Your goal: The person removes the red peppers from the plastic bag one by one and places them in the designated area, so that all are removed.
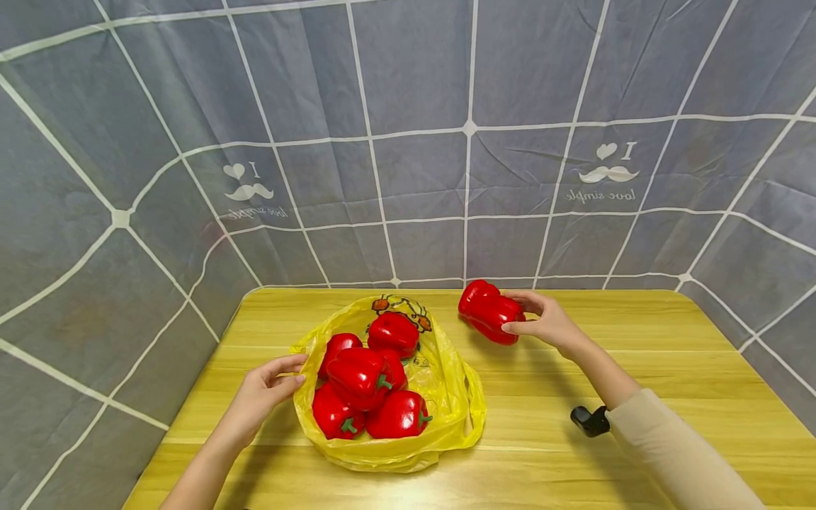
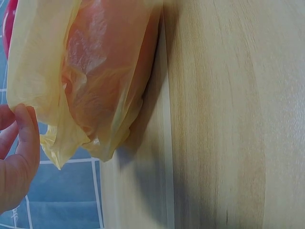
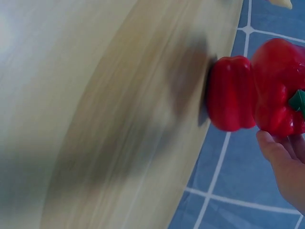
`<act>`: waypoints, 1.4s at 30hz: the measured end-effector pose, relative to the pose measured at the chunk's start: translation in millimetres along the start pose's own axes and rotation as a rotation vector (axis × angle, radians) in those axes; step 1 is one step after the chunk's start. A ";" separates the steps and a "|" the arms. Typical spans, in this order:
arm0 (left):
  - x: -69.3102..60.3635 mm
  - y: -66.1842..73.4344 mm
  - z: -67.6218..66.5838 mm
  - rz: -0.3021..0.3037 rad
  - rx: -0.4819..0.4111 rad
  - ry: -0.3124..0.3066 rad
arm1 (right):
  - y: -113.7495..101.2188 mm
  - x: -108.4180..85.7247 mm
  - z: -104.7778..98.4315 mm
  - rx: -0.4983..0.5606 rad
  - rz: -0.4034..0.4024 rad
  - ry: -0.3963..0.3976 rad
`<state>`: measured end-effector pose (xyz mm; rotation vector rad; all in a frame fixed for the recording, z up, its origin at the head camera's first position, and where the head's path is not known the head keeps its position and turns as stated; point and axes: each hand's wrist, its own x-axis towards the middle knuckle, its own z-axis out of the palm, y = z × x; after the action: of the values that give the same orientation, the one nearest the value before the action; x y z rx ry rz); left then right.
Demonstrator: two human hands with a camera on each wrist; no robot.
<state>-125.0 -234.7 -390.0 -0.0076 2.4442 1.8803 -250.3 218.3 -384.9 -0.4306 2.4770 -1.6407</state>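
A yellow plastic bag (image 1: 454, 414) stands on the table with its mouth wide, and several red bell peppers (image 1: 355, 375) with green stems lie heaped inside. At its left rim, my left hand (image 1: 263, 393) pinches the thin plastic between thumb and fingers; the left wrist view shows this edge (image 2: 33, 90) pulled up. My right hand (image 1: 545, 322), to the right of the bag, holds a bell pepper (image 1: 499, 316) between thumb and fingers. Right behind that one, a second bell pepper (image 1: 474, 292) sits on the table, and the two appear to touch in the right wrist view.
The table (image 1: 548, 467) has a yellowish wood-grain top. A grey cloth with white grid lines (image 1: 421, 177) hangs along its back and sides. By the right sleeve is a small black object (image 1: 589, 421), whose kind I cannot tell. One bag handle (image 1: 474, 407) droops at the right.
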 end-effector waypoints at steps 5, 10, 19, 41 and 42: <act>0.7 -0.1 0.6 -0.003 -0.003 0.005 | 7.0 -6.4 -4.6 -0.005 0.000 0.017; 0.3 -0.8 0.7 0.000 -0.001 0.000 | 14.6 -11.7 -9.2 -0.016 0.030 0.031; -0.1 -0.4 1.0 -0.002 -0.003 -0.001 | 24.0 -21.7 -14.5 -0.028 0.050 0.052; 0.7 -0.8 1.7 0.004 -0.008 0.010 | 54.1 -15.8 -14.8 -0.081 0.104 0.167; 0.8 -0.6 2.0 0.003 -0.009 0.010 | 55.0 -14.9 -14.2 -0.074 0.114 0.173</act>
<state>-125.7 -232.9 -391.2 -0.0140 2.4438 1.8972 -248.8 255.4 -430.4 -0.1574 2.6383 -1.6089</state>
